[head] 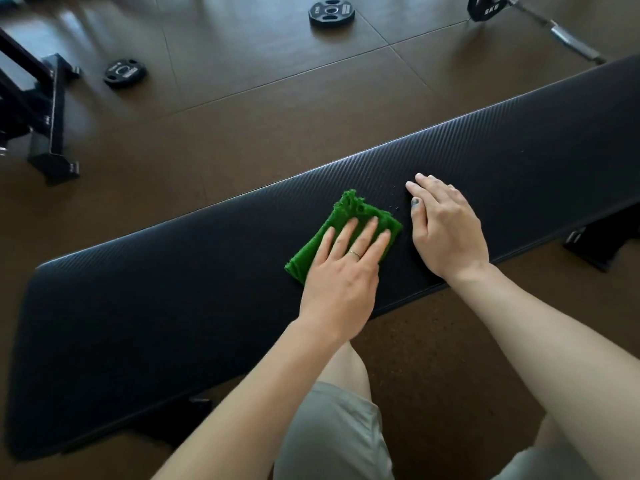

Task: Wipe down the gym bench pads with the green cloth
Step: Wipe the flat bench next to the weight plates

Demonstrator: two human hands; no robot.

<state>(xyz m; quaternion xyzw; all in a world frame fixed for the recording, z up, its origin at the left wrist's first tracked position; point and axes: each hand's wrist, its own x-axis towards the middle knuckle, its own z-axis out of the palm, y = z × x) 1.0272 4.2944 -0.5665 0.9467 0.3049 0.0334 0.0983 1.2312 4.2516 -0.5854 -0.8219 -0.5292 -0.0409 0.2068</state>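
Two hands flat | left hand (341, 271) presses green cloth (346, 233) | right hand (446, 226) on bench pad (173, 289)

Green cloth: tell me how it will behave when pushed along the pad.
The green cloth looks soft and floppy: its far fringe is already bunched. Under the flat left hand it should probably slide. The bench pad is ribbed, so free edges may drag and fold.

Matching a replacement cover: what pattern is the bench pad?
Black with a fine diagonal carbon-fibre-style weave, clearest in the head view on the bench pad.
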